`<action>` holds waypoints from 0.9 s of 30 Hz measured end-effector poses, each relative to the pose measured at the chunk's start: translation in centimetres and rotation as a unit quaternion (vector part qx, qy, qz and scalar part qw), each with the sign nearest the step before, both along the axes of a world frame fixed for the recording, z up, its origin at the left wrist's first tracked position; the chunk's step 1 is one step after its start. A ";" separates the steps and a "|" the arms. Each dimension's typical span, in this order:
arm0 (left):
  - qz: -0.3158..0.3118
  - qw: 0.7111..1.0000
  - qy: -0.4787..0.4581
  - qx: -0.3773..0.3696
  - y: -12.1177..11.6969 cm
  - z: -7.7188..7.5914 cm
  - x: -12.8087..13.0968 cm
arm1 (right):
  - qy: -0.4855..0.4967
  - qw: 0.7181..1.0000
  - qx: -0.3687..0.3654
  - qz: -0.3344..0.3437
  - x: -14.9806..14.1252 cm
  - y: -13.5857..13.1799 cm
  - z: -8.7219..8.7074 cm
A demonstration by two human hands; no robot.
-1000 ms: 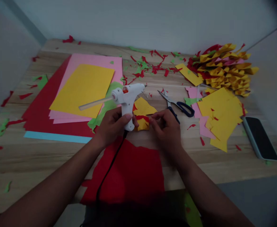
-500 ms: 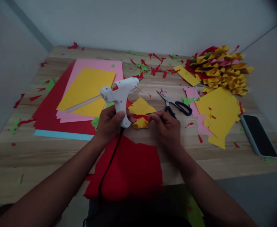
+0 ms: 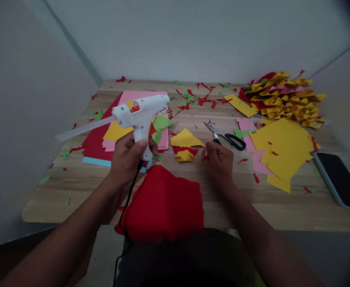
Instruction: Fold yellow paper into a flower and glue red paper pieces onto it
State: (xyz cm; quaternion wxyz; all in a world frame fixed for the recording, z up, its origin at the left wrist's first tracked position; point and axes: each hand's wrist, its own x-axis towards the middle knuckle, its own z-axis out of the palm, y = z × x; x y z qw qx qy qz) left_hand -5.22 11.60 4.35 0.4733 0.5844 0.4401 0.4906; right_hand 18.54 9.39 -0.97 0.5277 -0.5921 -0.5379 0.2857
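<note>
My left hand (image 3: 127,157) grips the handle of a white glue gun (image 3: 140,113), held up above the table with its glue stick pointing left and its black cord hanging down. My right hand (image 3: 219,159) rests on the wooden table (image 3: 73,187) with its fingers curled, apart from a small folded yellow-and-red paper piece (image 3: 184,153) lying just to its left. A yellow paper scrap (image 3: 185,138) lies behind that piece. A large red paper sheet (image 3: 166,203) hangs over the table's front edge between my arms.
Stacked red, pink and yellow sheets (image 3: 124,131) lie at the left. Scissors with dark handles (image 3: 227,136) lie behind my right hand. Yellow sheets (image 3: 282,147) and a heap of folded paper pieces (image 3: 282,97) sit at right, a phone (image 3: 341,179) at the right edge. Paper scraps litter the table.
My left hand has lifted the glue gun up and to the left. My right hand has let go of the folded paper piece and drawn right. The view has pulled back.
</note>
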 end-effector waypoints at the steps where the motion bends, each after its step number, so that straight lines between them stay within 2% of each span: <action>1: 0.004 1.000 0.009 -0.004 -0.4 0.4 -0.8 | -0.007 1.000 -0.004 0.011 0.0 -0.2 0.0; 4: 0.045 0.998 0.031 -0.026 -1.6 1.4 -3.5 | -0.057 0.997 -0.011 0.046 -0.3 -0.9 0.1; 6: 0.094 0.992 0.078 -0.044 -2.7 2.0 -5.4 | -0.068 0.996 -0.002 0.056 -0.6 -1.3 0.0; 11: 0.193 0.944 0.246 -0.109 -5.6 2.7 -9.8 | -0.035 0.997 0.009 0.071 -1.1 -1.8 -0.6; 13: 0.211 0.923 0.293 -0.130 -6.4 2.5 -11.4 | -0.057 0.995 0.001 0.083 -1.1 -1.9 -0.6; 16: 0.241 0.908 0.311 -0.143 -7.1 1.6 -13.7 | -0.094 0.991 0.000 0.101 -1.1 -2.2 -0.6; 18: 0.264 0.901 0.314 -0.141 -7.2 1.0 -15.1 | -0.118 0.985 0.003 0.124 -1.2 -2.5 -0.6; 22: 0.339 0.862 0.341 -0.161 -6.9 0.2 -17.0 | -0.165 0.970 0.013 0.176 -1.5 -2.8 -0.2; 27: 0.324 0.840 0.410 -0.146 -6.9 -0.2 -18.0 | -0.189 0.968 0.026 0.164 -1.4 -2.6 0.3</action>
